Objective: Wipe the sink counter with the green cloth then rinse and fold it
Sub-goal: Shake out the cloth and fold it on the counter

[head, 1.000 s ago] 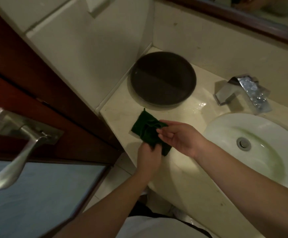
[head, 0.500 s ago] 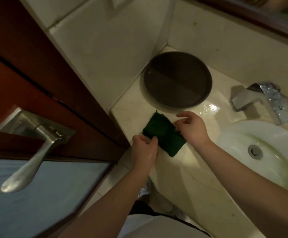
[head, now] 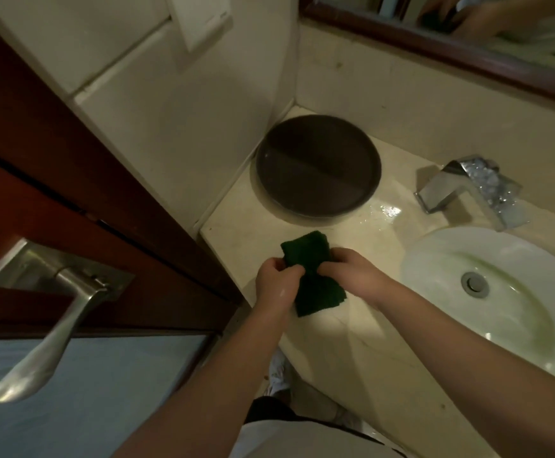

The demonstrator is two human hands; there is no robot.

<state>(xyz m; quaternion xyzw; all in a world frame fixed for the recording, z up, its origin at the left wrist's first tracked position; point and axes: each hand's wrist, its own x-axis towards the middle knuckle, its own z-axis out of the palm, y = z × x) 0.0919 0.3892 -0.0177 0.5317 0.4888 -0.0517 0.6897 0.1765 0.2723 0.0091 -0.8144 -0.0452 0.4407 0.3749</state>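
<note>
The dark green cloth (head: 309, 256) lies as a long folded strip on the beige sink counter (head: 362, 328), near its left front corner. My left hand (head: 274, 280) pinches the cloth's middle from the left. My right hand (head: 352, 276) grips the same middle from the right, fingers curled into the fabric. The two hands meet over the cloth and hide its centre. To the right are the white basin (head: 441, 262) with its drain (head: 474, 283) and the chrome tap (head: 471, 190).
A round dark tray (head: 317, 165) sits in the counter's back left corner, with a small wet patch (head: 385, 211) between it and the tap. A dark wood door with a metal lever handle (head: 51, 328) stands close on the left. A framed mirror (head: 468, 51) hangs above.
The cloth went from held loosely above the counter to lying flat in a longer strip. Both hands have come together and now grip its middle.
</note>
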